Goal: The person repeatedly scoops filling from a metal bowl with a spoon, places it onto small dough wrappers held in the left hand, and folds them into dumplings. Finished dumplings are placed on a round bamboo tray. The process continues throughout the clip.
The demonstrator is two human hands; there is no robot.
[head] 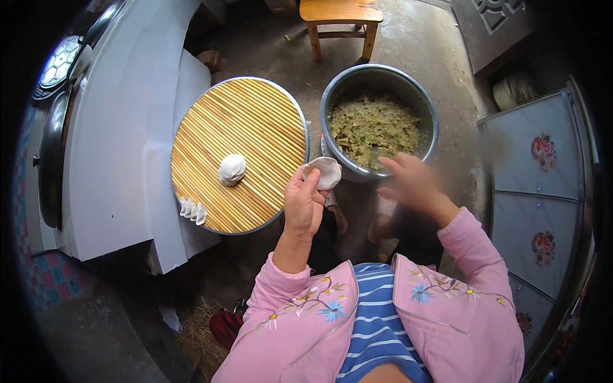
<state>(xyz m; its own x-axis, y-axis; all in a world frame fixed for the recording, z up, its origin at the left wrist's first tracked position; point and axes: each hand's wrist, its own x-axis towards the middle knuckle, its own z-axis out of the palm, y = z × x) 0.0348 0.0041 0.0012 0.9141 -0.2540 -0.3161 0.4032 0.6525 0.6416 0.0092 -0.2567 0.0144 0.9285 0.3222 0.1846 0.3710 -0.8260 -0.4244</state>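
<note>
My left hand point(304, 206) holds a round dough wrapper point(325, 173) between thumb and fingers, over the gap between the tray and the pot. My right hand point(414, 184), partly blurred, is at the near rim of a metal pot point(433, 119); whether it grips anything there does not show clearly. Green-flecked minced filling point(376, 127) lies in the pot. On the round tray of yellow stalks point(239, 115) rests a small stack of dough wrappers point(232, 169). Several folded dumplings point(193, 210) stand in a row at the tray's lower left edge.
A wooden stool point(341, 14) stands beyond the pot. On the left runs a white counter point(119, 143) with a dark pan lid point(52, 163). A cabinet with flower-printed panels point(536, 153) is at the right. Straw point(203, 330) lies on the floor at the lower left.
</note>
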